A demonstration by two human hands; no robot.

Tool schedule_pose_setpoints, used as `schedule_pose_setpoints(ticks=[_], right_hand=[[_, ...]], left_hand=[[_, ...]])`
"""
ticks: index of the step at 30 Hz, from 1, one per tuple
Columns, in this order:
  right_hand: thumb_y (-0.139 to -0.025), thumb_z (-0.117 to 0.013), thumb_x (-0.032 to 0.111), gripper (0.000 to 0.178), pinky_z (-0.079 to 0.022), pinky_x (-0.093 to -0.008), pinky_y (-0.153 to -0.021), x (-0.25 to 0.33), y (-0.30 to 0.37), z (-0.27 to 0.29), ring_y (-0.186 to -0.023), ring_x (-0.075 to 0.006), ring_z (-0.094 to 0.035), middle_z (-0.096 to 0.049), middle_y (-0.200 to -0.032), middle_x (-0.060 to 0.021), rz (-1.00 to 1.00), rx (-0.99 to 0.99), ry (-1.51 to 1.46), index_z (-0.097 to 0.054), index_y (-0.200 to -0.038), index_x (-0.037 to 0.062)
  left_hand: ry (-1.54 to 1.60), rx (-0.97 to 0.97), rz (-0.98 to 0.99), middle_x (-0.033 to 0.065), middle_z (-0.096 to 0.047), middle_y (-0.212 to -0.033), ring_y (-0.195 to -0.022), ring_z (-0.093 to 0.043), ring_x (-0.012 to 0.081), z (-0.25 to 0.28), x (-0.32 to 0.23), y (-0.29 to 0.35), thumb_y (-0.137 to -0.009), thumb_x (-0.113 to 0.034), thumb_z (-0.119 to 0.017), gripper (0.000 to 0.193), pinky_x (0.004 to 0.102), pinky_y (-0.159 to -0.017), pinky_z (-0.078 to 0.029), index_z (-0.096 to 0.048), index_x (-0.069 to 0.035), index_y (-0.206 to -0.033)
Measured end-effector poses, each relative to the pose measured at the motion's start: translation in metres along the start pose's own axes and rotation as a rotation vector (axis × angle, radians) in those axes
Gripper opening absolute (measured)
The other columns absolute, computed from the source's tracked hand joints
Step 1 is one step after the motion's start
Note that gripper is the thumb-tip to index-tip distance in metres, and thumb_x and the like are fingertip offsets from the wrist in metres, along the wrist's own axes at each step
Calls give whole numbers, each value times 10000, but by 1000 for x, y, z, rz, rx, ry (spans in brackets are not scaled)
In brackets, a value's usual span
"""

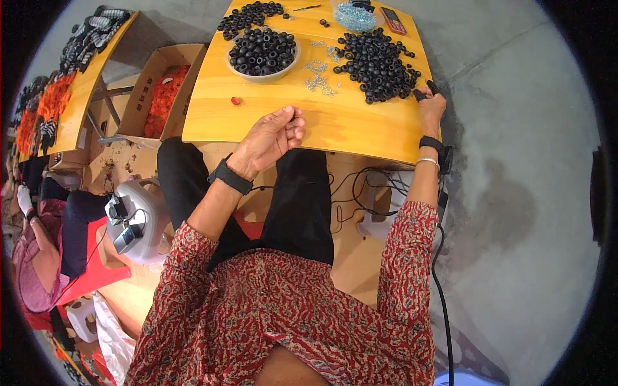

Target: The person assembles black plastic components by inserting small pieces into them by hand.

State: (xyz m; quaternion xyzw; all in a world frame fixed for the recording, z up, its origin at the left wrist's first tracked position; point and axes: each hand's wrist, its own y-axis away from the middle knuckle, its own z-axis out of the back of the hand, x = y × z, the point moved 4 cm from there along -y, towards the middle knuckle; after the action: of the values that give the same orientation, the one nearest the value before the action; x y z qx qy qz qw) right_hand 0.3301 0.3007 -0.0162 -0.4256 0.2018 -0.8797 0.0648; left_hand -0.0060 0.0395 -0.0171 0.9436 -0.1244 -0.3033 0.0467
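My left hand is raised over the near edge of the yellow table. Its thumb presses against the curled fingers; whatever sits in the pinch is too small to name. At the table's right edge my right hand is closed around a black tool, whose kind I cannot make out. Just beside that hand lies a wide heap of black round pieces with holes. Tiny silver screw-like bits are scattered left of the heap. A pale bowl holds more black pieces.
A small red piece lies near the front. Far back are a tub of bluish bits and a red-and-dark handheld device. Left stand a carton with orange pieces and a grey stool; another person sits beyond. Cables hang below.
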Motion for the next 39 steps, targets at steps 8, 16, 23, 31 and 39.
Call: schedule_pose_setpoints(ticks=[8,16,23,31,39], right_hand=[[-749,-670,-62,378,-486,-230,-648,21,41,21,-716,-95,-592,-647,-817,-34,33,-116,-224,-605,-1120,-32],[-826,-601,-69,355,-478,-194,-672,102,139,-21,-772,-72,-566,-630,-908,-27,3,111,-619,-573,-1179,-40],[-777,-638,-48,376,-503,-256,-673,155,159,-66,-790,-124,-609,-647,-916,-70,330,272,-88,-608,-1144,28],[-788,-635,-34,355,-495,-244,-669,157,156,-72,-794,-120,-608,-638,-940,-68,150,370,-222,-615,-1136,33],[-818,-596,-29,302,-482,-235,-633,148,131,-83,-701,-99,-579,-644,-930,-39,156,278,-335,-642,-1109,37]], left_hand=[[34,48,47,0,-530,-896,-764,-479,76,-7,2,3,-984,-225,-438,306,200,-625,-406,-517,-7,-1185],[96,86,56,49,-570,-997,-824,-514,109,-8,12,1,-984,-169,-417,352,232,-696,-449,-439,-4,-1294],[145,35,-18,102,-598,-1097,-875,-574,154,0,0,8,-970,-168,-461,286,262,-755,-484,-488,-16,-1212],[204,11,-32,108,-601,-1114,-897,-585,166,12,-9,6,-963,-182,-480,268,282,-760,-486,-525,-25,-1176],[181,-29,6,85,-603,-1090,-917,-580,162,10,-4,2,-960,-197,-490,246,287,-775,-475,-540,-44,-1147]])
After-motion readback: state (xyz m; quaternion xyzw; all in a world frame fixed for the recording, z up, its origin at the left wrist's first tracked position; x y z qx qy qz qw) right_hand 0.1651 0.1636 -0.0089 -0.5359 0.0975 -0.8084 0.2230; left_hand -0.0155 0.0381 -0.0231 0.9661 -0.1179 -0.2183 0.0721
